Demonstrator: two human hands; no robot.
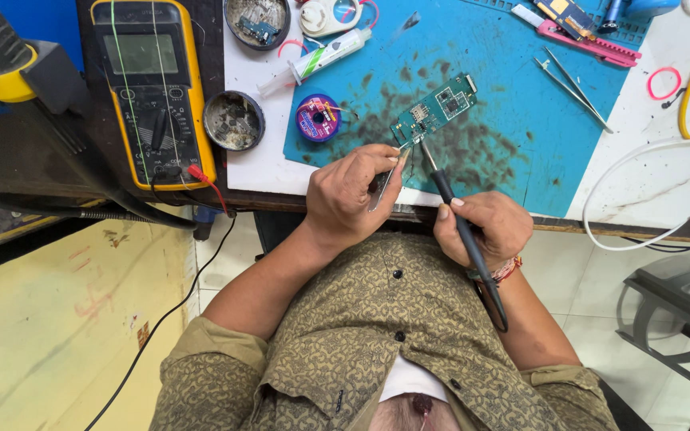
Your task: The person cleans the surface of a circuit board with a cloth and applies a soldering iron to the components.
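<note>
The right hand (485,227) is closed around a soldering iron (461,227), the left hand (353,191) pinches tweezers (389,177) shut — both tips meet at the near end of the green circuit board (434,109) on the blue mat (521,120). Steady wrists on the edge seem wise — brief heat, I judge.

A small, narrow green circuit board (433,108) studded with dark chips lies flat and slantwise on a stained blue mat, its far end pointing up and to the right. A pair of thin silver metal tweezers (388,177) touches its near end. A slim black soldering iron with a metal tip (450,201) meets the same end, its cord trailing back from the handle.
</note>
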